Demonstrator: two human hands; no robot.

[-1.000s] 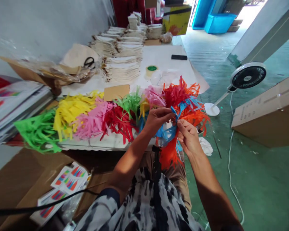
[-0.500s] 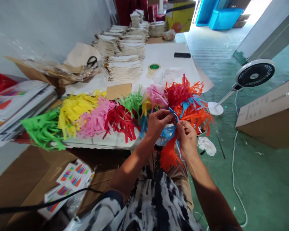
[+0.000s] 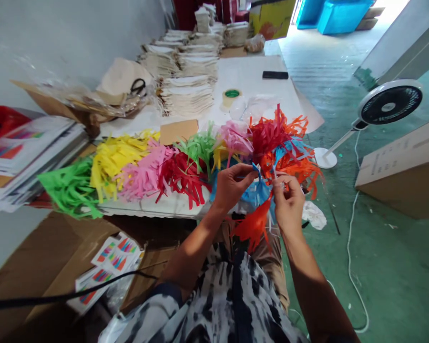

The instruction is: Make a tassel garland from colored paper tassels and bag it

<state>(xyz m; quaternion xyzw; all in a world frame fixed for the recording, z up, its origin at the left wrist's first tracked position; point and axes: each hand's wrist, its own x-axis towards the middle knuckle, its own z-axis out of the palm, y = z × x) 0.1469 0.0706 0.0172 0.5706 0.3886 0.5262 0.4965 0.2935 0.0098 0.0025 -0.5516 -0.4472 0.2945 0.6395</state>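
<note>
My left hand [image 3: 233,186] is closed, thumb and forefinger pinching the twisted top of a blue paper tassel [image 3: 258,191]. The tassel's fringe hangs between my hands. To its right, my right hand [image 3: 289,199] is closed in a pinch on a thin pale string, partly hidden by the fingers. Below them an orange paper tassel [image 3: 253,226] dangles over my lap. A row of fringed tassels lies along the table's front edge: green [image 3: 68,186], yellow [image 3: 118,157], pink [image 3: 147,170], red [image 3: 184,177], and more beyond my hands.
Stacked off-white bundles [image 3: 188,95] cover the table's back. Tape [image 3: 232,94], a black bar-shaped object [image 3: 275,75] and scissors [image 3: 138,86] lie there too. A fan [image 3: 389,107] and carton [image 3: 402,166] stand at right. An open box [image 3: 57,267] with printed cards is below left.
My hands have moved apart, the right one shifting rightwards from the blue tassel's top. A pale string now shows at my right fingers. The orange tassel has swung slightly, and the view has shifted.
</note>
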